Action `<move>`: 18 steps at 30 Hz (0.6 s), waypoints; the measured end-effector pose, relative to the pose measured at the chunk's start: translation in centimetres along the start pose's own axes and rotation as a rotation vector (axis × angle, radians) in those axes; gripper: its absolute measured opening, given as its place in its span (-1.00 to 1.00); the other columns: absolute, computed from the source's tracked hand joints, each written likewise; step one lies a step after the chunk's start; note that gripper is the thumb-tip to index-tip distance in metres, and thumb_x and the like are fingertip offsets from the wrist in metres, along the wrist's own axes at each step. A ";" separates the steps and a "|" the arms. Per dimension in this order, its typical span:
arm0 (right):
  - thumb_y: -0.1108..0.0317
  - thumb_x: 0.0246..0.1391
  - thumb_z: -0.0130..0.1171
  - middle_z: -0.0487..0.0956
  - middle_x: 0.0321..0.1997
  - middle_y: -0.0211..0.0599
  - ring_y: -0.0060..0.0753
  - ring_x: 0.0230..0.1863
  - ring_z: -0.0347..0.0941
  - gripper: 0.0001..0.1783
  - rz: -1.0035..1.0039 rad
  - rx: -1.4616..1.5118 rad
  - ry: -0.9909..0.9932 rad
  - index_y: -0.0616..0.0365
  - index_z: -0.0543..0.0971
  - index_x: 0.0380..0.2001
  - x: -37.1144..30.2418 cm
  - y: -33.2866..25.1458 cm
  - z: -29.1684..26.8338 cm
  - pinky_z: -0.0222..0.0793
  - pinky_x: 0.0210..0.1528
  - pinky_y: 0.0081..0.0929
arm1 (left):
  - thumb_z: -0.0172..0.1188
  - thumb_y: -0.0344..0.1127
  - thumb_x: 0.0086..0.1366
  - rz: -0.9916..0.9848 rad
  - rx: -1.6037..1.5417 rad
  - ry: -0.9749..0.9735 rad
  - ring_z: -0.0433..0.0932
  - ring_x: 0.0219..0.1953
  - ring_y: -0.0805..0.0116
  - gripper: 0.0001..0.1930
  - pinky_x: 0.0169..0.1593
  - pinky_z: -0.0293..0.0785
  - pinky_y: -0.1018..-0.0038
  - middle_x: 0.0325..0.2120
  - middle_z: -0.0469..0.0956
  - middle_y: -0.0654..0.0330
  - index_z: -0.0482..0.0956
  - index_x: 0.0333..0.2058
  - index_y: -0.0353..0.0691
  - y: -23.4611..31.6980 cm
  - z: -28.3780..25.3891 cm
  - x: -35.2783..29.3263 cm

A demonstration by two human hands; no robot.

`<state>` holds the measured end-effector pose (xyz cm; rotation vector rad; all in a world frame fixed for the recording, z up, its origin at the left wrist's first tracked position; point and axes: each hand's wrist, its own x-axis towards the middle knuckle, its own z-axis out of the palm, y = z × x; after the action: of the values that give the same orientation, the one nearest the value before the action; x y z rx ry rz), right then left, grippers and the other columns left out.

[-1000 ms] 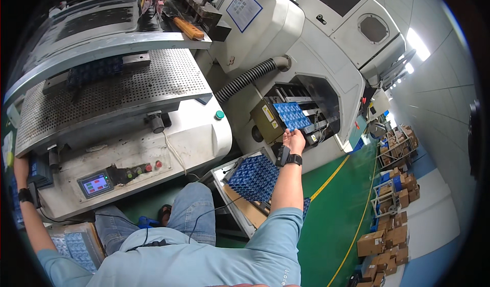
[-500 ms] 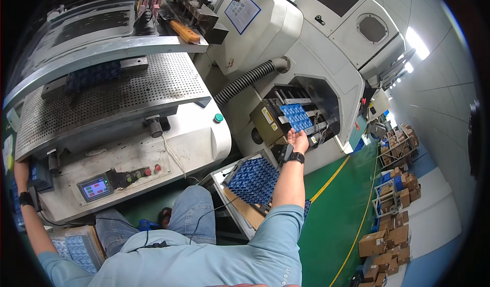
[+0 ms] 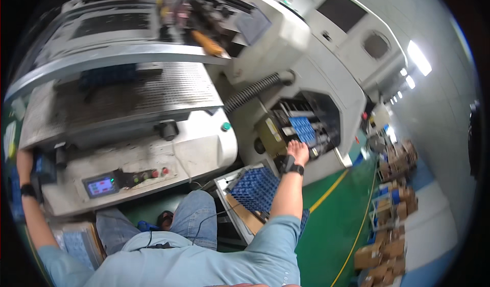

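My right hand reaches to the machine opening on the right, its fingers stretched out at the near edge of a blue patterned panel. The panel lies on the rails inside the opening; blur hides whether the fingertips touch it. At the far left, my left hand is beside the perforated metal table, next to a dark blue stack. Its fingers are hidden under the table's edge. Another blue panel sits on the perforated table, beneath the metal frame.
A tall stack of blue panels stands on a low cart by my right forearm. A small touch screen and buttons line the machine's front. A ribbed hose runs between the machines. Cardboard boxes stand at the far right.
The view has shifted, moving the machines slightly right in the picture. My right hand has drawn back a little from the panel, its fingers straighter. My left hand remains at the table's edge.
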<state>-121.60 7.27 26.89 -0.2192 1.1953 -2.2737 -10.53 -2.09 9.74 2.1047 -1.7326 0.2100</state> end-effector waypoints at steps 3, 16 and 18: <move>0.38 0.24 0.01 0.37 -0.42 -0.47 -0.39 -0.35 0.29 -0.96 0.109 0.071 -0.694 -0.01 0.45 -0.32 -1.5 -1.2 -2.5 0.33 -0.32 -0.35 | 0.03 -0.23 0.32 -0.016 -0.061 0.133 0.54 -0.07 -0.16 -0.67 -0.02 0.46 0.07 -0.11 0.57 -0.18 0.59 -0.09 -0.32 9.5 -3.2 0.2; 0.34 0.17 0.14 0.65 -0.30 -0.17 -0.35 -0.26 0.56 -0.72 -0.874 -1.264 -1.250 0.28 0.62 -0.13 -26.4 15.5 29.7 0.45 -0.14 -0.42 | 0.14 -0.13 0.25 -0.286 -0.120 0.126 0.57 -0.09 -0.08 -0.63 -0.05 0.53 0.13 -0.08 0.56 0.00 0.53 -0.01 -0.11 16.9 -12.9 -3.8; 0.30 0.17 0.15 0.66 -0.30 -0.12 -0.30 -0.23 0.58 -0.71 -0.865 -1.299 -1.268 0.27 0.62 -0.14 -28.9 18.3 32.6 0.45 -0.12 -0.38 | 0.15 -0.14 0.25 -0.297 -0.128 0.142 0.57 -0.10 -0.08 -0.63 -0.07 0.54 0.13 -0.09 0.56 0.00 0.52 0.00 -0.11 16.4 -12.9 -4.0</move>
<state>-77.72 -8.32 34.64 -2.4859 1.6089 -0.8260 -25.50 4.23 23.45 2.1631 -1.2997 0.1538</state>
